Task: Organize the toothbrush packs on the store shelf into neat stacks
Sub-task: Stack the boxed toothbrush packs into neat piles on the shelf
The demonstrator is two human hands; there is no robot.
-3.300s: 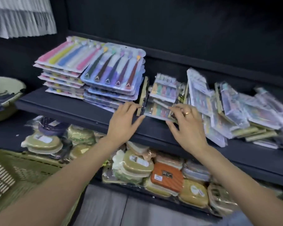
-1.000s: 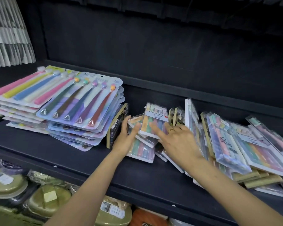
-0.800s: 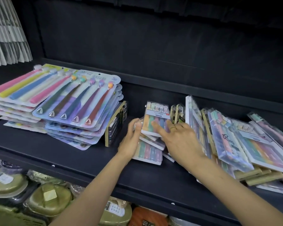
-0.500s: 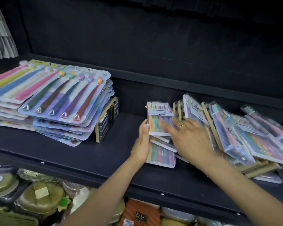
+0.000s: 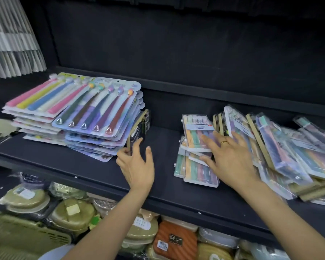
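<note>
Two flat stacks of large toothbrush packs lie at the shelf's left: a pink-and-yellow stack and a purple stack. A tan-edged pack stands on edge against the purple stack, and my left hand grips its near lower end. A small pile of pastel toothbrush packs lies mid-shelf with one pack tilted on top. My right hand rests flat on this pile, fingers straight. Several more packs lean in a loose heap to the right.
The dark shelf shows bare board between the purple stack and the small pile. Below it, a lower shelf holds wrapped olive containers and an orange case. A green basket sits bottom left. White hanging goods fill the upper left.
My left hand has left the small pile and moved left to the upright tan-edged pack. My right hand stays on the pile, which now lies further from the purple stack.
</note>
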